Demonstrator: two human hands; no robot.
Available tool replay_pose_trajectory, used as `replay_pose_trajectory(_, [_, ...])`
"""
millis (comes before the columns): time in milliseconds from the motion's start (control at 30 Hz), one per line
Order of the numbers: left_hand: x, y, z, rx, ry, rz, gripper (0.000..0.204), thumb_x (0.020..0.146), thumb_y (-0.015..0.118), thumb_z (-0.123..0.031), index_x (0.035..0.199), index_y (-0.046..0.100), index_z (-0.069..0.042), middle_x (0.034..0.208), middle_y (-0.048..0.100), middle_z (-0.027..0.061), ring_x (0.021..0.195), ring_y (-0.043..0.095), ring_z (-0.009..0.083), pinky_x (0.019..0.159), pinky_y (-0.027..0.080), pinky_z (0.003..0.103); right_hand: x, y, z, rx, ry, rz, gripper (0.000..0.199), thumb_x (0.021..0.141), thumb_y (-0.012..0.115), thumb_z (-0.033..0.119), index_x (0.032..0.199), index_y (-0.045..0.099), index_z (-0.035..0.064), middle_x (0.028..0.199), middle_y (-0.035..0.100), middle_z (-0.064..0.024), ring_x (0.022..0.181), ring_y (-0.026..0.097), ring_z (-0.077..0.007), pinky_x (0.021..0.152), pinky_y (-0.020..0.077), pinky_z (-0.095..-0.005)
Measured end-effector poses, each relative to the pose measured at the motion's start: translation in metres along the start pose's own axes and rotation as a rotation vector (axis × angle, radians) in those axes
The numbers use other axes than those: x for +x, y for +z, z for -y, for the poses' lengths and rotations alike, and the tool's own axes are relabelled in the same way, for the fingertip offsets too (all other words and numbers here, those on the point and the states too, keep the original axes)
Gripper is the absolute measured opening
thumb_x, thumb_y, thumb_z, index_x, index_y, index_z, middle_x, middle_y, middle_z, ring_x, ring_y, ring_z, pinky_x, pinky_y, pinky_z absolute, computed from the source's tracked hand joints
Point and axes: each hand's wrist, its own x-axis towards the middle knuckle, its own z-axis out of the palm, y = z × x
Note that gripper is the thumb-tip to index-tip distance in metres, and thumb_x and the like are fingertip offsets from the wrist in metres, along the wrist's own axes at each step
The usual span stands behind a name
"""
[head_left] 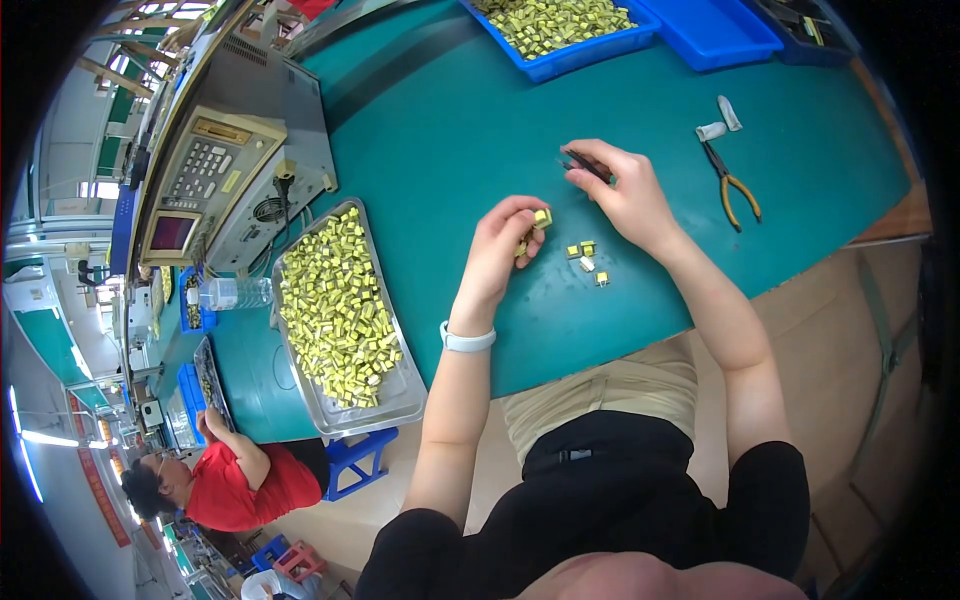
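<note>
Head view looks down on a green-topped workbench (450, 130) where a seated person works with both bare hands. The left hand (500, 245), with a white band (468, 340) on its wrist, is curled closed around small yellow parts: one yellow component (542, 217) is pinched between thumb and fingertips, and at least one more seems to sit lower in the palm, though the view is too small to be sure. The right hand (625, 190) is closed on a pair of dark tweezers (580, 165), whose tips point left, just above the left hand's part and apart from it. Between and just below the two hands, a few loose yellow components (588, 258) lie on the bench, near each other, one of them paler.

To the left, a metal tray (395, 400) is heaped with the same yellow components and rests beside a grey test instrument (215, 165) with a keypad and a small screen. A clear plastic bottle (235, 293) lies by the tray's left edge. At the far edge of the bench, a blue bin (590, 55) holds more yellow components, with a second blue bin (715, 30) just right of it. Well to the right of the hands lie yellow-handled pliers (735, 190) and two small white rolls (720, 120). A person in a red shirt (245, 485) sits at the lower left.
</note>
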Motion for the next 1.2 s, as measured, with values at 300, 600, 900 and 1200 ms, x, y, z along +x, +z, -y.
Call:
replay_pose_trajectory(300, [0.002, -0.003, 0.007, -0.699, 0.023, 0.073, 0.035, 0.099, 0.048, -0.024, 0.129, 0.047, -0.007, 0.081, 0.049, 0.0012, 0.064, 0.043, 0.0101, 0.052, 0.035, 0.024, -0.01, 0.017, 0.002, -0.254, -0.451, 0.102, 0.023, 0.083, 0.07, 0.01, 0.106, 0.069, 0.0045, 0.085, 0.069, -0.0113, 0.073, 0.066, -0.029, 0.064, 0.0511, -0.039])
replay_pose_trajectory(600, [0.002, -0.002, 0.008, -0.675, 0.024, 0.066, 0.028, 0.099, 0.05, -0.026, 0.122, 0.047, -0.009, 0.081, 0.052, 0.0008, 0.064, 0.045, 0.0102, 0.052, 0.035, 0.023, -0.011, 0.019, 0.002, -0.316, -0.536, 0.062, 0.023, 0.082, 0.071, 0.011, 0.104, 0.07, 0.0056, 0.083, 0.069, -0.0101, 0.071, 0.066, -0.0279, 0.063, 0.0508, -0.0383])
replay_pose_trajectory(900, [0.002, 0.001, 0.009, -0.614, 0.014, 0.05, 0.027, 0.1, 0.048, -0.025, 0.12, 0.048, -0.008, 0.082, 0.054, 0.002, 0.062, 0.047, 0.0109, 0.051, 0.036, 0.023, -0.012, 0.019, 0.002, -0.346, -0.551, 0.062, 0.021, 0.081, 0.072, 0.011, 0.102, 0.07, 0.0053, 0.082, 0.07, -0.0104, 0.072, 0.067, -0.0279, 0.063, 0.0514, -0.0381])
replay_pose_trajectory(1200, [0.002, 0.002, 0.009, -0.572, 0.029, 0.036, 0.026, 0.1, 0.048, -0.025, 0.12, 0.048, -0.008, 0.081, 0.055, 0.0021, 0.063, 0.047, 0.0107, 0.052, 0.036, 0.024, -0.012, 0.018, 0.005, -0.339, -0.545, 0.068, 0.021, 0.081, 0.072, 0.01, 0.101, 0.07, 0.0041, 0.081, 0.07, -0.0112, 0.071, 0.067, -0.0282, 0.064, 0.0521, -0.0382])
